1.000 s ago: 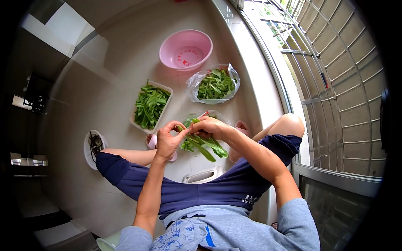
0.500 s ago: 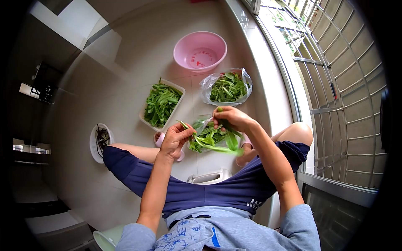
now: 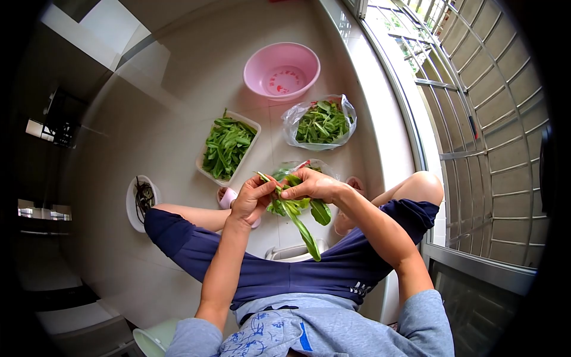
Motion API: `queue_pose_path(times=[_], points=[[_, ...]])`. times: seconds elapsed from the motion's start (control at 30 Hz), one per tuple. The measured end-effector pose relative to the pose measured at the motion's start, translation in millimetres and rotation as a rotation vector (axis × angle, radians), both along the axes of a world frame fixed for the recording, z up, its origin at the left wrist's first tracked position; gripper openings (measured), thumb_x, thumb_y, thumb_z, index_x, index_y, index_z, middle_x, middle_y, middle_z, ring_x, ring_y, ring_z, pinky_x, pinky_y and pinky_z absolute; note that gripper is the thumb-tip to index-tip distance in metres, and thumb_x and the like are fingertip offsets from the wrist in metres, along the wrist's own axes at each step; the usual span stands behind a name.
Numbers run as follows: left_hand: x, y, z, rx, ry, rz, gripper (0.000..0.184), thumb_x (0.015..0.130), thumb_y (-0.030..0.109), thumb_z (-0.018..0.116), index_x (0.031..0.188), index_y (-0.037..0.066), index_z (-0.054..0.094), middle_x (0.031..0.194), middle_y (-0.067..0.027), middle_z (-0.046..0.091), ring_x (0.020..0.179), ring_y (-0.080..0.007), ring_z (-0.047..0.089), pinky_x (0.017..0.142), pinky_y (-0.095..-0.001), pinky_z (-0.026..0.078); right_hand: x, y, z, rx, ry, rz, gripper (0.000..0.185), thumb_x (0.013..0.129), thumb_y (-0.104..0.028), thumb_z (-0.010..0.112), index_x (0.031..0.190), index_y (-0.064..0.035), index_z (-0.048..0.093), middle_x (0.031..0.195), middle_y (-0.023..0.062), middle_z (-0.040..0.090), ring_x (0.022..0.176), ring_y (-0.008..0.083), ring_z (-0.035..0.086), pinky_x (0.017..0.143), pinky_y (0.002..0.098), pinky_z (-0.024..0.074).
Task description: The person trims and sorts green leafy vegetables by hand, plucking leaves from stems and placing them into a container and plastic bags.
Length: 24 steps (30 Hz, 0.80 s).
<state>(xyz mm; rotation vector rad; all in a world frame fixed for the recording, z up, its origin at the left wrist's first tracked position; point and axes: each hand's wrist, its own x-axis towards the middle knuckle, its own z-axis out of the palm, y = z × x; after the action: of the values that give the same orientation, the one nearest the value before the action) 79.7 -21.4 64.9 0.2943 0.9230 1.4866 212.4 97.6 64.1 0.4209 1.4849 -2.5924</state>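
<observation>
My left hand (image 3: 251,201) pinches the pale stem end of a leafy green stalk (image 3: 302,231), whose long leaf hangs down toward my lap. Close beside it, my right hand (image 3: 312,185) is closed on green leaves (image 3: 321,212), one of which droops below the fingers. Both hands nearly touch above a plastic bag of greens (image 3: 326,168) on the floor between my feet, largely covered by the hands and leaves.
Ahead stands a pink basin (image 3: 282,70). A clear bag of greens (image 3: 322,122) lies near the ledge, and a white tray of cut greens (image 3: 228,146) left of it. A white basket with dark stringy scraps (image 3: 144,203) is by my left knee. A white stool edge (image 3: 285,252) shows below.
Since half a second ago, my right hand has come back left and down to meet my left hand. The long leaf has swung to hang downward.
</observation>
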Motion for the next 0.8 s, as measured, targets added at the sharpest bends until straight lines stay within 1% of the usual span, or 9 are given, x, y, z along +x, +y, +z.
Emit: queue_pose_path(times=[0.03, 0.1, 0.13, 0.3, 0.47, 0.57, 0.67, 0.73, 0.8], points=[[0, 0, -3, 0.000, 0.000, -0.001, 0.006, 0.073, 0.008, 0.057, 0.077, 0.003, 0.056, 0.073, -0.0054, 0.058, 0.068, -0.0127, 0.054, 0.066, -0.0239, 0.043, -1, -1, -1, 0.006, 0.015, -0.055, 0.018, 0.070, -0.021, 0.062, 0.075, -0.0042, 0.055, 0.055, -0.0036, 0.046, 0.045, 0.0032, 0.036, 0.040, 0.0168, 0.0249], [1, 1, -7, 0.016, -0.123, 0.015, 0.007, 0.074, 0.012, 0.056, 0.078, 0.006, 0.056, 0.076, -0.0042, 0.058, 0.071, -0.0131, 0.054, 0.068, -0.0258, 0.043, 1, 2, 4, 0.019, -0.008, -0.061, 0.017, 0.070, -0.020, 0.061, 0.075, -0.0041, 0.056, 0.057, -0.0035, 0.047, 0.046, 0.0033, 0.038, 0.042, 0.0167, 0.0272], [2, 1, -9, 0.017, -0.124, 0.015, 0.007, 0.074, 0.012, 0.056, 0.078, 0.006, 0.056, 0.076, -0.0042, 0.058, 0.071, -0.0131, 0.054, 0.068, -0.0258, 0.043, 2, 3, 6, 0.033, -0.030, -0.067, 0.016, 0.070, -0.019, 0.060, 0.075, -0.0039, 0.056, 0.058, -0.0035, 0.049, 0.048, 0.0033, 0.040, 0.043, 0.0166, 0.0296], [7, 3, -9, 0.018, -0.276, 0.045, 0.007, 0.075, 0.014, 0.055, 0.078, 0.009, 0.057, 0.076, -0.0027, 0.058, 0.072, -0.0133, 0.054, 0.069, -0.0271, 0.043, 2, 2, 5, 0.097, -0.007, -0.138, 0.016, 0.070, -0.018, 0.058, 0.074, -0.0034, 0.056, 0.060, -0.0028, 0.049, 0.052, 0.0040, 0.043, 0.048, 0.0179, 0.0339], [6, 5, -11, 0.001, -0.228, 0.078, 0.007, 0.075, 0.015, 0.055, 0.078, 0.008, 0.056, 0.076, -0.0031, 0.058, 0.072, -0.0131, 0.054, 0.069, -0.0270, 0.043, 2, 4, 6, 0.049, 0.002, -0.111, 0.017, 0.070, -0.017, 0.059, 0.079, -0.0032, 0.057, 0.064, -0.0033, 0.052, 0.055, 0.0038, 0.045, 0.050, 0.0175, 0.0365], [6, 5, -13, -0.024, -0.191, 0.086, 0.007, 0.075, 0.015, 0.055, 0.077, 0.008, 0.056, 0.076, -0.0031, 0.058, 0.072, -0.0129, 0.054, 0.069, -0.0264, 0.043, 2, 6, 5, 0.147, -0.045, -0.059, 0.017, 0.070, -0.017, 0.059, 0.079, -0.0026, 0.056, 0.065, -0.0022, 0.052, 0.057, 0.0038, 0.046, 0.052, 0.0174, 0.0368], [6, 7, -9, -0.025, -0.172, 0.101, 0.007, 0.075, 0.014, 0.055, 0.078, 0.008, 0.056, 0.076, -0.0034, 0.058, 0.072, -0.0126, 0.053, 0.068, -0.0254, 0.042, 0, 4, 4, 0.215, -0.042, -0.157, 0.018, 0.070, -0.017, 0.059, 0.079, -0.0019, 0.056, 0.066, -0.0012, 0.052, 0.055, 0.0040, 0.045, 0.050, 0.0169, 0.0365], [8, 9, -5, -0.006, -0.160, 0.109, 0.006, 0.075, 0.013, 0.055, 0.078, 0.008, 0.057, 0.077, -0.0038, 0.058, 0.072, -0.0125, 0.053, 0.068, -0.0249, 0.042, 0, 5, 4, -0.030, -0.080, -0.198, 0.017, 0.070, -0.016, 0.059, 0.079, -0.0017, 0.056, 0.065, -0.0006, 0.052, 0.054, 0.0045, 0.045, 0.049, 0.0169, 0.0363], [10, 11, -3, 0.025, -0.089, 0.157, 0.004, 0.074, 0.007, 0.056, 0.078, 0.006, 0.057, 0.075, -0.0054, 0.058, 0.067, -0.0118, 0.052, 0.065, -0.0212, 0.041, 1, 6, 4, -0.051, -0.080, -0.204, 0.016, 0.070, -0.016, 0.059, 0.078, -0.0027, 0.056, 0.065, -0.0002, 0.052, 0.054, 0.0056, 0.046, 0.049, 0.0175, 0.0362]])
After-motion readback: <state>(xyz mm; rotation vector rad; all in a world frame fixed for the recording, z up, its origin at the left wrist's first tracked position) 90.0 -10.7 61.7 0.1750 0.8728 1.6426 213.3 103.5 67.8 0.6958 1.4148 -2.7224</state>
